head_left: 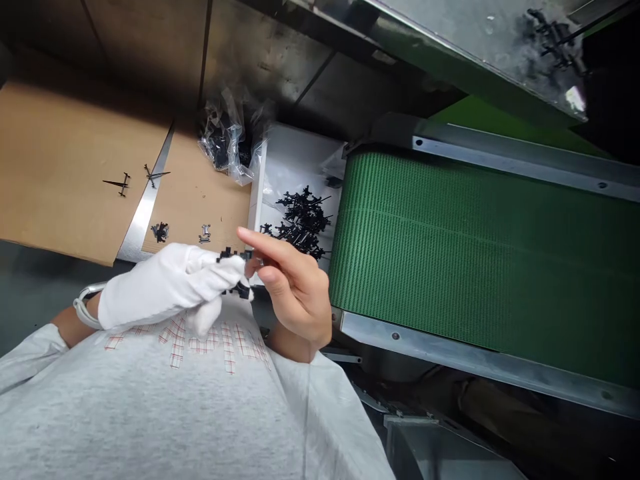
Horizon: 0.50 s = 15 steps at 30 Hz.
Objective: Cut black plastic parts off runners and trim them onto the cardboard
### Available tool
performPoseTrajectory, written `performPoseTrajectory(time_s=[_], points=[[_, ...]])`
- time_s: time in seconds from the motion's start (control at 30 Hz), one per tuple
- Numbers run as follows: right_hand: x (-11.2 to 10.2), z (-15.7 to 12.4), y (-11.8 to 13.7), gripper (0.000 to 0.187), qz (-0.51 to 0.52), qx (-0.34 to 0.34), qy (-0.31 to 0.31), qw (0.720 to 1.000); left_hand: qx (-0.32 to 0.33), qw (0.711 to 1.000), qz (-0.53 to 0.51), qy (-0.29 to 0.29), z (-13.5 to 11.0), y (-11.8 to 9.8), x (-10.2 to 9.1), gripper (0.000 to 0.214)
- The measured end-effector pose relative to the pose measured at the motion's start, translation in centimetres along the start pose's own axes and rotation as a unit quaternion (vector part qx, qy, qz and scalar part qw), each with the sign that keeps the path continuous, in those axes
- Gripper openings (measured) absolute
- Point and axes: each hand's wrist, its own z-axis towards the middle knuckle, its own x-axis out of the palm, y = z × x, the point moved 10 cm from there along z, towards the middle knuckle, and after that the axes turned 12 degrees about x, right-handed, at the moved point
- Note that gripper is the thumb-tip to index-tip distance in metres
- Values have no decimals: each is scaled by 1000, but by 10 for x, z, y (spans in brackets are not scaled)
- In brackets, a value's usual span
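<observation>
My left hand (167,283) wears a white glove and is closed in a pinch on a small black plastic part (233,256). My bare right hand (293,287) meets it from the right, thumb and fingers pinched on the same part, index finger stretched out to the left. Both hands hover just in front of a white tray (295,157) that holds a heap of black plastic sprue pieces (301,221).
A green conveyor belt (475,247) with metal side rails fills the right. Left lies a cardboard sheet (60,167) with a few loose black pieces (120,183) and a metal strip. Clear bags of black parts (227,143) lie behind the tray.
</observation>
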Motion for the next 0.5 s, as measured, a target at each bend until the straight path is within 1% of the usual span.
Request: performPoseTrajectory(time_s=[0.1,0.17,0.23,0.33,0.5], points=[[0,0,12,32,-7,-35,8,999,18,999,35,14,1,-9,2,62],[0,0,16,30,-18,-45,8,999,27,997,73,16,1,-12,2,59],[-1,0,18,28,-26,-52,6,998,22,995,97,17,2,-12,2,55],[0,-1,20,27,-23,-62,3,998,19,994,102,17,3,-13,3,49],[-1,-5,23,26,-21,-83,-13,996,58,992,112,16,5,-23,4,48]])
